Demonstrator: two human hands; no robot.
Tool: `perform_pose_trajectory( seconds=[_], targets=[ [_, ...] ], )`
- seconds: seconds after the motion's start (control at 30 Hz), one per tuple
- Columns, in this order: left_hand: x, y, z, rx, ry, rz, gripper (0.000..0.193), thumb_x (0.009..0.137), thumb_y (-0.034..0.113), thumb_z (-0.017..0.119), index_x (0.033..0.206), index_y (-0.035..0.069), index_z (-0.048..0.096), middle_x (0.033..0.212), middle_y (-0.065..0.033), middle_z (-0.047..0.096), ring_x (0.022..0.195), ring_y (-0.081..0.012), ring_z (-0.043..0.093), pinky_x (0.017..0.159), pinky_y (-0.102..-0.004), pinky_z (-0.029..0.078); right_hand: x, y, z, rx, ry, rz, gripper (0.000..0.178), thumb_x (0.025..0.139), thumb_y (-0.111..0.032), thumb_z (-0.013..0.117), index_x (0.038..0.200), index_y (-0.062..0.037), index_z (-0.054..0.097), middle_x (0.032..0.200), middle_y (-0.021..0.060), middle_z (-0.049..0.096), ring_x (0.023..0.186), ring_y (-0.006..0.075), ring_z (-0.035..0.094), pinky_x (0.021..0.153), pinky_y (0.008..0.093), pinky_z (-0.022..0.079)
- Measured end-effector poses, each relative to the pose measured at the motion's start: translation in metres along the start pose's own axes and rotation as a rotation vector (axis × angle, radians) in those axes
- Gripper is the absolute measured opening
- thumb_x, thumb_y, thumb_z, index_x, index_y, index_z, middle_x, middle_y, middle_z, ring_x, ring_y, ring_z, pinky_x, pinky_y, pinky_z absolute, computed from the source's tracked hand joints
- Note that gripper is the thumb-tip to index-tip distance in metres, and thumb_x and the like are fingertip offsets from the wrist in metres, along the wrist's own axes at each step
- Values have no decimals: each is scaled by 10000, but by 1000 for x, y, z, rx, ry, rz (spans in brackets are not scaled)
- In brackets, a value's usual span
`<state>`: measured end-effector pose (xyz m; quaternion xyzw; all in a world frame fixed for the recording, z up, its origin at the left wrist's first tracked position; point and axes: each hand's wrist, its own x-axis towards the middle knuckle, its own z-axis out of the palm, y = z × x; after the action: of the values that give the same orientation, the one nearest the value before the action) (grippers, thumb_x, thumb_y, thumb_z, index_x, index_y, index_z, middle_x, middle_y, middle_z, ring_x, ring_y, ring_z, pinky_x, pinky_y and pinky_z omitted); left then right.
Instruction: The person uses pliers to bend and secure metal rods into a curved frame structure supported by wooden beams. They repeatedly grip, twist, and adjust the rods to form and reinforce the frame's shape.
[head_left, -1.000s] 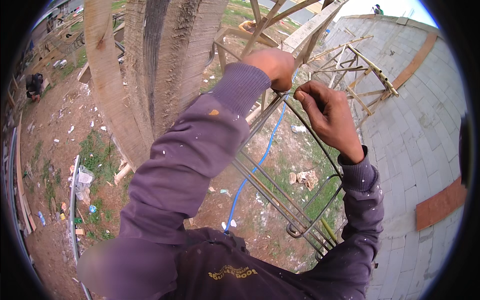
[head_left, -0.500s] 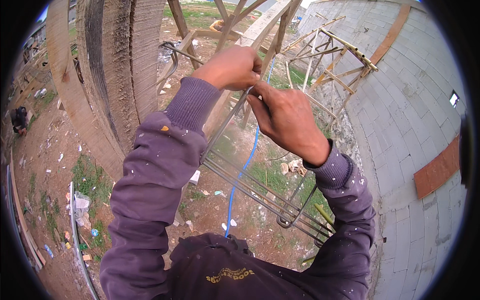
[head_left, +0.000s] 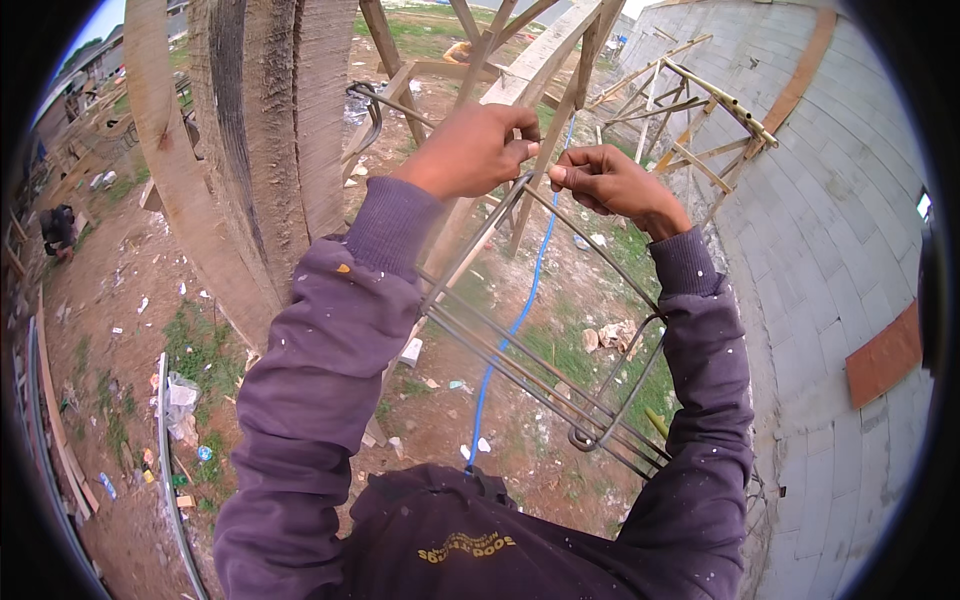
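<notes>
A square stirrup of bent steel bar [head_left: 600, 245] stands in front of me, its top corner just below my hands. Over that corner my left hand [head_left: 480, 148] is closed in a pinch, thumb against curled fingers. To its right, a short gap away, my right hand [head_left: 618, 182] also pinches. Whatever is between the fingertips is too thin or hidden to make out. Long steel bars [head_left: 540, 385] run from below my left forearm toward my right elbow, with another bent stirrup [head_left: 588, 440] around them. Part of the cage is covered by my sleeves.
Rough timber boards [head_left: 235, 130] rise close at the left. Wooden braces [head_left: 485, 50] stand ahead, and a bamboo and timber scaffold [head_left: 690, 110] leans by the grey block wall [head_left: 800, 250]. A blue hose [head_left: 510, 335] crosses the littered ground below. Another person [head_left: 60, 232] is far left.
My hands have come apart: the right one has drawn away to the right and turned, uncovering the stirrup's top corner. My left hand stays near that corner.
</notes>
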<state>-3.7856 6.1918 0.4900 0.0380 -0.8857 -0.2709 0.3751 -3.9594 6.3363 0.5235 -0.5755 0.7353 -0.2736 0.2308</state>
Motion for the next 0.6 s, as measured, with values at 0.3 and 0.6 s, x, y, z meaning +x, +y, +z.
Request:
perform_pose_trajectory(
  seconds=[0.3,0.6],
  targets=[
    [-1,2,-9,-78,-157,-114,256,854,39,667,1102,-12,702,892,-119,722,799,-155,660,759,-305,525,4,29,18,362,-307,101,305,1026,-379,497,1017,-96,612,814,41,687,775,141,700,637,288,588],
    [3,0,-14,40,-277,-68,299,805,-62,626,1092,-9,694,1133,-102,698,1101,-192,638,954,-322,498,18,30,30,247,-523,65,446,1000,-533,471,988,-127,655,941,18,725,887,116,688,757,294,532]
  ],
)
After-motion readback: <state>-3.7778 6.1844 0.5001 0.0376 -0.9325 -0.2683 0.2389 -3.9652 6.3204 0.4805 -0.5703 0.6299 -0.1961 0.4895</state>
